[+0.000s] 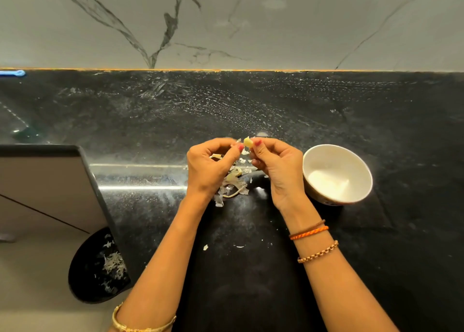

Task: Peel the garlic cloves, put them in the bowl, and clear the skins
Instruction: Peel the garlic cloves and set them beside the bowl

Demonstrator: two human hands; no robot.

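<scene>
The black stone tabletop [326, 121] stretched out before me, ending at a pale marble-veined wall [251, 23]. Off its left edge, lower down, stood a black bin [93, 269] with pale garlic skins lying inside. To my right on the tabletop sat a white bowl [337, 173], its inside too bright for me to tell what lay in it. My left hand [213, 166] and right hand [278, 168] were raised side by side above the tabletop, just left of the bowl, fingers curled. My right hand pinched a yellowish garlic clove [248, 143] between thumb and fingertips, while my left hand's fingers met it from the other side, nipping at a bit of skin at its edge. Beneath and between my hands lay a loose pile of garlic skins [233, 183] on the tabletop, and a few small flakes [206, 247] lay scattered nearer to me.
</scene>
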